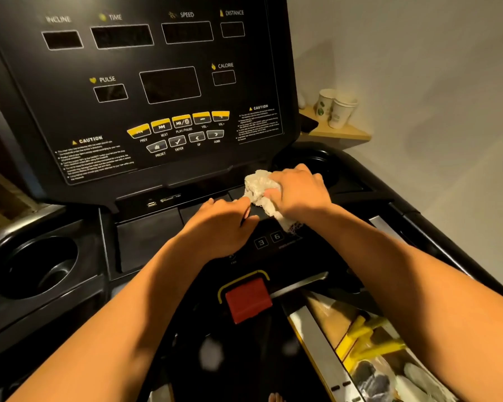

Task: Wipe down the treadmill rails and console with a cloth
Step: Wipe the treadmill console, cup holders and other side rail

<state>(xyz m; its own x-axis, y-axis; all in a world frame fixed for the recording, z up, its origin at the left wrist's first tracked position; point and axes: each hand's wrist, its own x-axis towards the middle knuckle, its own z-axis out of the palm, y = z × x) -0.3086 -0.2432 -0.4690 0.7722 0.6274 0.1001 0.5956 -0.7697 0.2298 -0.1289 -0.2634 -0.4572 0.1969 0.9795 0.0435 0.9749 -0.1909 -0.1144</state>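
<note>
The right hand grips a bunched white cloth, fingers curled over the top and the thumb tucked against its side. It presses the cloth to the ledge at the foot of the console, below the DOWN key and just beside the right cup holder. A tail of the cloth trails out under the wrist onto the dark lower panel.

The left hand lies palm-down on that panel just left of the cloth, its fingers bent and reaching toward it, with the forefinger tip at the cloth's edge. A thin dark strip shows by the thumb (whether the hand pinches it cannot be told). Two number keys, 3 and 6, sit on the panel between the wrists.

The console's display windows are dark, under the labels INCLINE, TIME, SPEED, DISTANCE, PULSE and CALORIE. A row of yellow buttons arcs above four grey ones. Lower down, between the forearms, a red tab sits in a yellow frame. The left cup holder is a deep black well at the left edge. A silver rail runs down the lower right, under the right forearm. Behind the console on the right, two paper cups stand touching on a wooden shelf against the wall.
</note>
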